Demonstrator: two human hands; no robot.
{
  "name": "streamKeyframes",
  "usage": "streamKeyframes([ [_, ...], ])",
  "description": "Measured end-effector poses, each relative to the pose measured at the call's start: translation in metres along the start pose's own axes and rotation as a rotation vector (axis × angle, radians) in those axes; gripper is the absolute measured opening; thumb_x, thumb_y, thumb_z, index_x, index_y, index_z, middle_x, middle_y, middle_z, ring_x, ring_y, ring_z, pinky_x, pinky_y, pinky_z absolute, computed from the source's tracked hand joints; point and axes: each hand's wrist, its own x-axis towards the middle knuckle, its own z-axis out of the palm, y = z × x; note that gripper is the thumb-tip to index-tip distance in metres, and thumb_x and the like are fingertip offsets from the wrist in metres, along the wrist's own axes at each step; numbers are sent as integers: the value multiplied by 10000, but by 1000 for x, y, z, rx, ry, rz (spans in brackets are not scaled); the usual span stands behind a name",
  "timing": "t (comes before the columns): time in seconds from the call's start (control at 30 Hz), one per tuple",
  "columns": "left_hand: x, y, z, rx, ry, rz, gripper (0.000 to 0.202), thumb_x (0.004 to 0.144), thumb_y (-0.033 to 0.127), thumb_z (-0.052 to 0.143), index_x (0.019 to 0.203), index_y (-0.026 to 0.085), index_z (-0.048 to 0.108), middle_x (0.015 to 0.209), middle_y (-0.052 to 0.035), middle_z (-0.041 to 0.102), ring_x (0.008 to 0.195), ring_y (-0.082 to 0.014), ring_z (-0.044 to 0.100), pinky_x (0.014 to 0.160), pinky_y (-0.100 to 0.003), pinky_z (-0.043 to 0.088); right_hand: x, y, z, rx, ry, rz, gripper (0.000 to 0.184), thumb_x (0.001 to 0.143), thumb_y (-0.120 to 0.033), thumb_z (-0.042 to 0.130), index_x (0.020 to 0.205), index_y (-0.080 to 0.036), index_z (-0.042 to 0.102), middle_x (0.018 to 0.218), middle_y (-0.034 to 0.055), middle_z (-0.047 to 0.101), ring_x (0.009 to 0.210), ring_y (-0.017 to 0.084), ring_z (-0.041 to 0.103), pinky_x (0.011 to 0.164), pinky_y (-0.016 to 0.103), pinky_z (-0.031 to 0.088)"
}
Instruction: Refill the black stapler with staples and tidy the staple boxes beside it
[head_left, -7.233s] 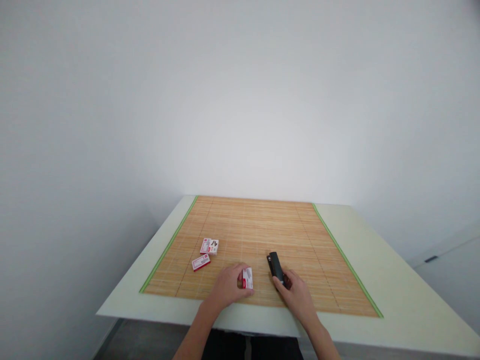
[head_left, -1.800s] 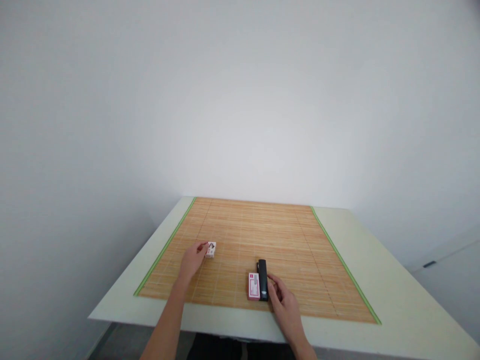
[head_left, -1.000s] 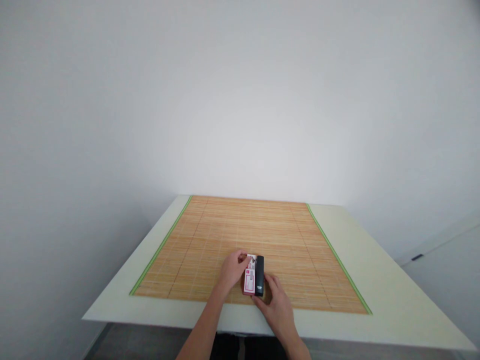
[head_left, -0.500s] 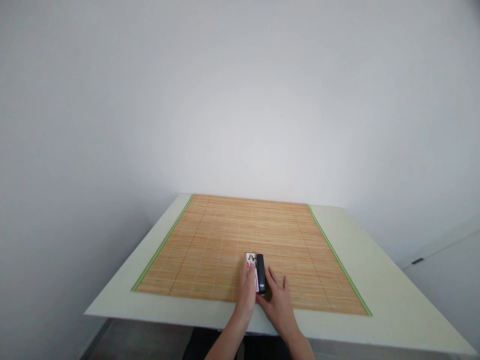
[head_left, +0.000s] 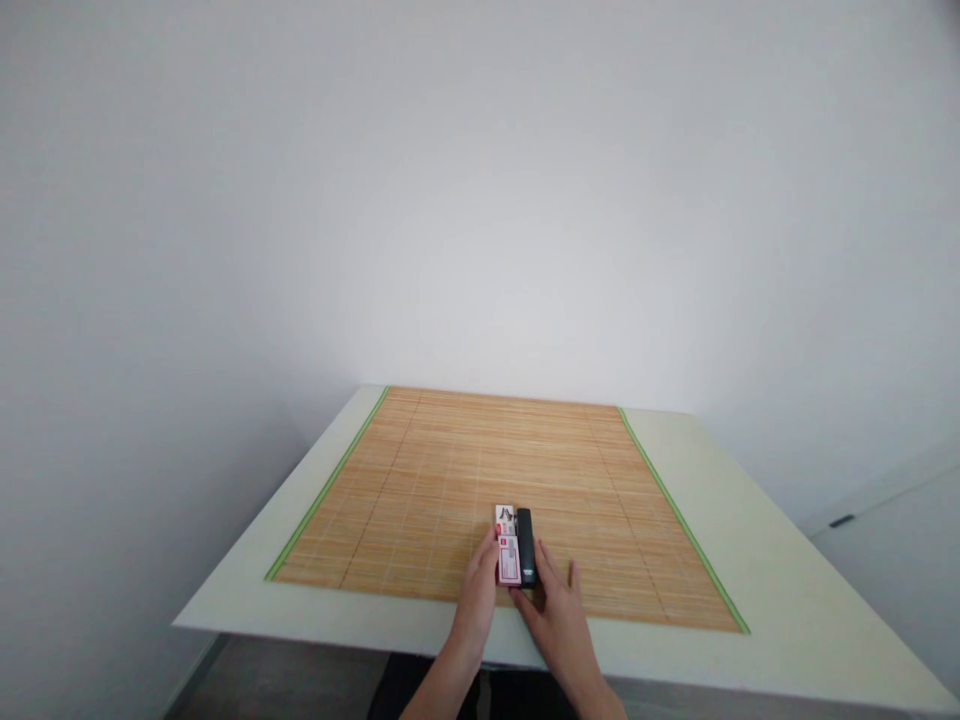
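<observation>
A black stapler [head_left: 526,548] lies lengthwise on the bamboo mat, pointing away from me. Close along its left side is a white box with a dark picture [head_left: 505,517], and a white box with red print [head_left: 509,562] sits at the near end of that one. My left hand [head_left: 478,585] rests against the left side of the boxes, fingers stretched forward. On the other side, my right hand [head_left: 559,610] has its fingers spread beside the stapler, with its thumb at the near end of the red-printed box. Neither hand is wrapped round anything.
The bamboo mat [head_left: 450,450] with green edges covers the middle of a white table [head_left: 757,560]. Beyond the table's far edge stands a plain white wall [head_left: 480,220]. A small dark handle [head_left: 841,521] shows at the far right.
My left hand has drawn back and left, uncovering the red-printed box. My right hand has barely moved and stays beside the stapler.
</observation>
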Motion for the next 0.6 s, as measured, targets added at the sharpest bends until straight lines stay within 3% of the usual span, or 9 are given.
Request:
streamKeyframes([
  [0.17, -13, 3, 7, 61, 37, 33, 531, 843, 476, 699, 1319, 241, 689, 1465, -75, 601, 1447, -309, 459, 1255, -470, 282, 0, -4, -1, 11, 3, -14, 786, 953, -361, 569, 1633, -287, 182, 1600, 108, 430, 1498, 291, 378, 1253, 674, 70],
  [0.3, -10, -8, 22, 131, 28, 51, 584, 874, 463, 652, 1409, 234, 608, 1526, -83, 540, 1469, -301, 426, 1250, -446, 285, 5, 7, -13, 2, -19, -13, 774, 942, -392, 585, 1623, -268, 238, 1603, 112, 423, 1527, 286, 315, 1260, 648, 88],
  [0.47, 5, -23, 59, 323, -95, 107, 574, 926, 335, 505, 1490, 228, 504, 1554, -79, 507, 1449, -247, 450, 1229, -414, 314, 10, 47, -42, -32, -14, 33, 729, 944, -414, 553, 1605, -262, 286, 1595, 110, 440, 1526, 277, 321, 1259, 634, 106],
  [0.6, 12, -19, 97, 509, -251, 134, 578, 915, 267, 438, 1488, 256, 508, 1499, -50, 569, 1391, -249, 501, 1194, -397, 355, 11, 88, -77, -53, 20, 53, 702, 920, -456, 556, 1570, -285, 356, 1572, 94, 482, 1471, 275, 429, 1260, 611, 131],
])
